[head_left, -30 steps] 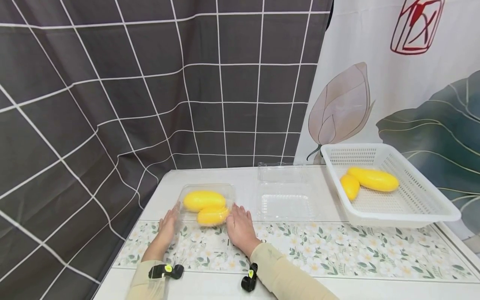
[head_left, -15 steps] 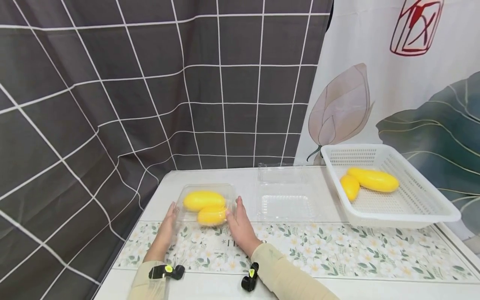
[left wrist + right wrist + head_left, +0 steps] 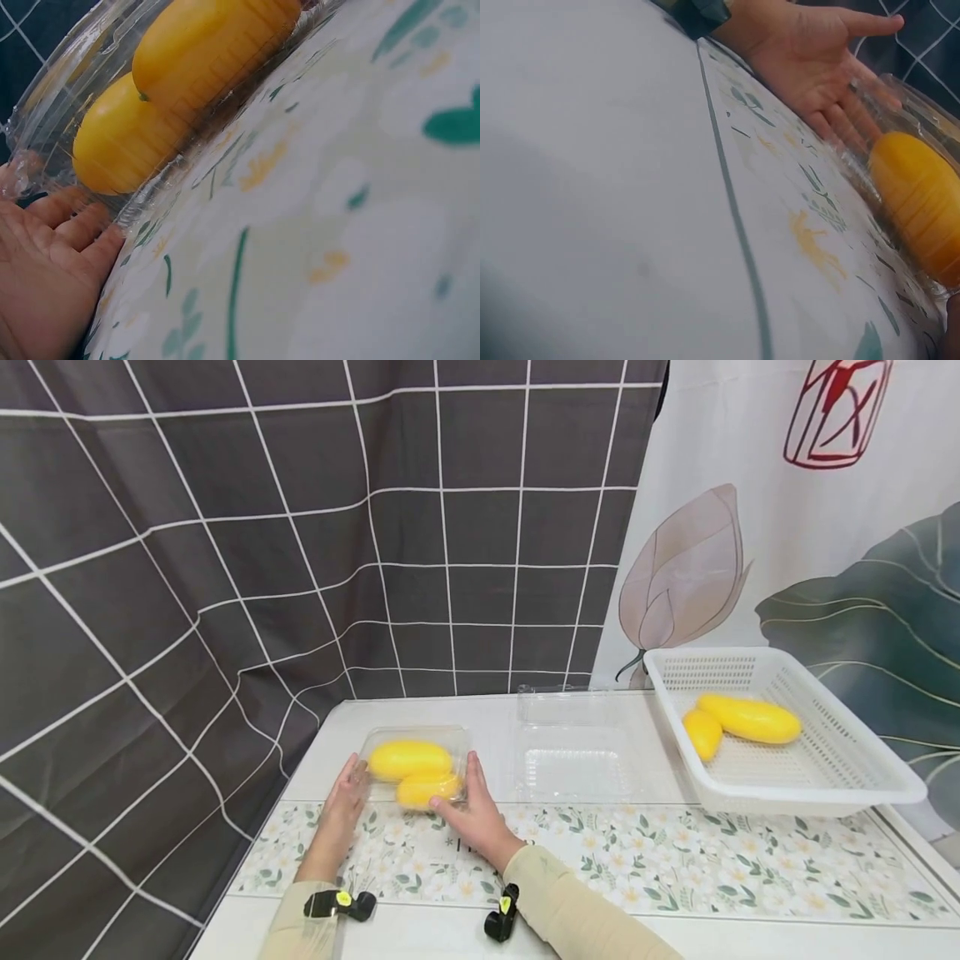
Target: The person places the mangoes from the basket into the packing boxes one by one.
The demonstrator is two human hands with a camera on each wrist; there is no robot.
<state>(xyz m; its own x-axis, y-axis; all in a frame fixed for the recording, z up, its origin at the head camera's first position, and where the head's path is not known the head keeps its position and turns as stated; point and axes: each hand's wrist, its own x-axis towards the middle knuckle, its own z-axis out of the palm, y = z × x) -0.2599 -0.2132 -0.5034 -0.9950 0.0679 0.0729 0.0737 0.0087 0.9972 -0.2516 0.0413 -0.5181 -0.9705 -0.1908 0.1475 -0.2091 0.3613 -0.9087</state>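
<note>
Two smooth, oblong yellow melons point(image 3: 409, 761) lie inside a clear plastic clamshell box point(image 3: 423, 732), low on the table at left. My left hand point(image 3: 343, 800) is at the box's left side, fingers extended; in the left wrist view its fingertips are right at the plastic wall. From the right wrist view, the left hand point(image 3: 810, 67) shows its palm and raised thumb beside the box. My right hand point(image 3: 482, 822) lies along the right side, fingers straight, thumb stretched towards the front near the closer melon point(image 3: 428, 791). Only a sliver of it appears in the right wrist view.
Another clear plastic box point(image 3: 573, 768), its lid raised at the back, stands to the right. Beyond it, a white perforated basket point(image 3: 847, 797) holds two more yellow melons point(image 3: 750, 719). A floral strip point(image 3: 645, 860) crosses the white table. A dark grid curtain point(image 3: 480, 527) hangs behind.
My right hand's fingers have opened away from the thumb, which now reaches further left along the box's front. The left hand drew slightly away, then came back to the box. The box has hardly moved.
</note>
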